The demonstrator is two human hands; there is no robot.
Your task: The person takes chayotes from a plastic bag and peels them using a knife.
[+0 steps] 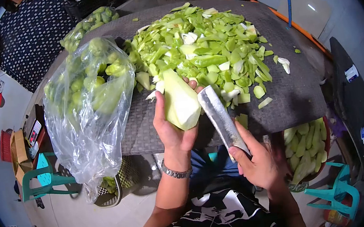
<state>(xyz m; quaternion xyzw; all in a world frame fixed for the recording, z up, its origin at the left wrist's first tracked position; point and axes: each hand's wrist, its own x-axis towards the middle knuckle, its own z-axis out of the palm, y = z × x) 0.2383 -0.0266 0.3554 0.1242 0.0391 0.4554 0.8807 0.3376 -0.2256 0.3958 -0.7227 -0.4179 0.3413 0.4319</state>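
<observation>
My left hand (175,134) is closed round a peeled, pale green chayote (181,102), its narrow end pointing away from me. A broad, smeared metal-bladed knife (217,112) is gripped in my right hand (253,161), slanting up toward the chayote's right side. The blade tip lies close to the fingers of my left hand; whether it touches the chayote I cannot tell. Just beyond both hands spreads a heap of green peelings (204,49) with some white pieces in it. Left of the heap, a clear plastic bag (89,114) holds several whole green chayotes.
The heap lies on a dark woven table (295,97). Below its right edge stands a tub of peeled chayotes (305,149). A plastic basket (127,181) is under the bag. Teal stools (49,180) stand on both sides. Another bag of green produce (93,25) is at the back left.
</observation>
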